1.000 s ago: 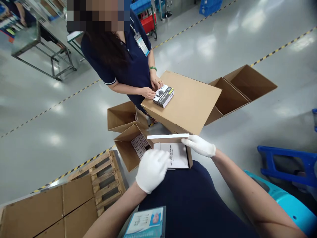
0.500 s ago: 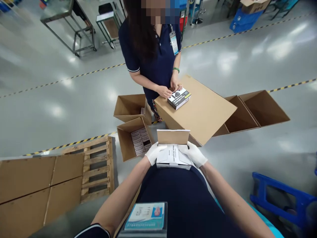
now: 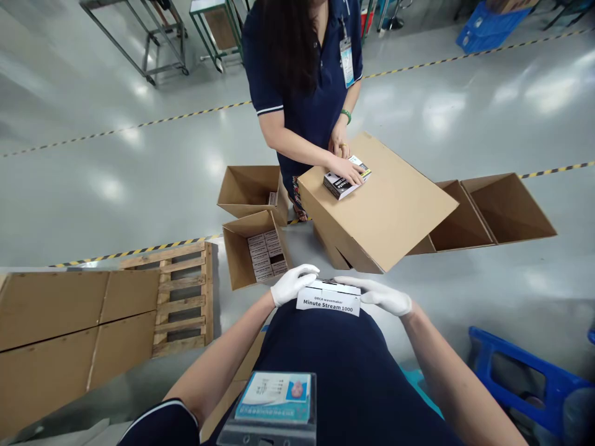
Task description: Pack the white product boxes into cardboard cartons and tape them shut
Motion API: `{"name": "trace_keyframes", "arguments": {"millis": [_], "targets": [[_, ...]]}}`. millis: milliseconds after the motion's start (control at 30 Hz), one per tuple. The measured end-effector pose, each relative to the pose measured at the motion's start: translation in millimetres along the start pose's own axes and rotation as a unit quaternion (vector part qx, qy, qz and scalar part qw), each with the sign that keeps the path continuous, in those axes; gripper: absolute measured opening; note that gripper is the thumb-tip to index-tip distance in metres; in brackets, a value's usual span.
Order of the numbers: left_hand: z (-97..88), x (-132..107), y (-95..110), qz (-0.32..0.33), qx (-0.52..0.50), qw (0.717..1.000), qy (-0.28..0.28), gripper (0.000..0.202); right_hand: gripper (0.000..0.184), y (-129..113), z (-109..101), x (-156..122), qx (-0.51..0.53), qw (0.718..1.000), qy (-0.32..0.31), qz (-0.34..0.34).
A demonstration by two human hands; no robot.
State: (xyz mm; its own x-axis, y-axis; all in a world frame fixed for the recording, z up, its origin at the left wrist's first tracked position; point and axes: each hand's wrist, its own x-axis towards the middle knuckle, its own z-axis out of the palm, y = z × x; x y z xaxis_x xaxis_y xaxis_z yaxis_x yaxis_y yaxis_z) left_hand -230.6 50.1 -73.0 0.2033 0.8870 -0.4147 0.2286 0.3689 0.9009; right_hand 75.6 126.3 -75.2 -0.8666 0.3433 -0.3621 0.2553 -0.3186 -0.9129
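White-gloved, the left hand (image 3: 294, 286) and right hand (image 3: 383, 296) grip opposite ends of a white box (image 3: 328, 302) before a dark shirt (image 3: 325, 365). Opposite, a colleague's hand (image 3: 348, 171) rests on a printed package (image 3: 338, 186) atop a carton (image 3: 395, 204).

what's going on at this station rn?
A person in white gloves has the left hand and right hand at opposite ends of a white box marked "Minute Stream 1000", in front of the waist. Across from them, a co-worker has one hand on a printed box lying on a large carton. An open carton to the left holds rows of small boxes, beside a wooden pallet.
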Motion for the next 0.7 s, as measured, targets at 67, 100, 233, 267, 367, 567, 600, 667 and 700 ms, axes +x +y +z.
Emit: {"name": "trace_keyframes", "arguments": {"millis": [67,100,233,267,367,567,600,667,700], "targets": [[3.1,3.0,3.7,-0.002,0.016,1.0,-0.003,0.05,0.062,-6.7,-1.7,2.4,-0.024,1.0,0.009,0.011],[2.8,3.6,5.2,-0.002,0.023,1.0,-0.012,0.052,0.059,-10.0,0.7,5.6,-0.044,0.998,0.036,0.018],[-4.0,1.5,5.8,0.005,0.044,0.996,-0.073,0.05,0.053,-18.9,21.3,20.1,-0.115,0.985,0.125,0.031],[-5.3,0.8,5.2,0.005,0.042,0.996,-0.079,0.05,0.051,-19.6,26.2,22.2,-0.131,0.981,0.141,0.033],[-5.5,0.9,4.8,-0.012,0.02,0.998,-0.065,0.051,0.044,-18.7,35.1,23.8,-0.164,0.964,0.204,0.05],[-2.3,5.0,11.0,-0.028,0.002,0.999,-0.038,0.058,0.05,-19.4,39.9,27.6,-0.168,0.933,0.297,0.111],[-2.7,5.3,11.3,-0.03,0.004,0.999,-0.038,0.057,0.049,-20.5,40.7,29.4,-0.164,0.929,0.311,0.119],[-4.3,5.2,10.6,-0.032,0.006,0.999,-0.044,0.055,0.052,-22.2,41.6,32.4,-0.146,0.931,0.312,0.119],[-5.3,4.9,9.7,-0.032,0.006,0.998,-0.05,0.054,0.058,-22.5,41.5,32.9,-0.134,0.938,0.3,0.11]]}}
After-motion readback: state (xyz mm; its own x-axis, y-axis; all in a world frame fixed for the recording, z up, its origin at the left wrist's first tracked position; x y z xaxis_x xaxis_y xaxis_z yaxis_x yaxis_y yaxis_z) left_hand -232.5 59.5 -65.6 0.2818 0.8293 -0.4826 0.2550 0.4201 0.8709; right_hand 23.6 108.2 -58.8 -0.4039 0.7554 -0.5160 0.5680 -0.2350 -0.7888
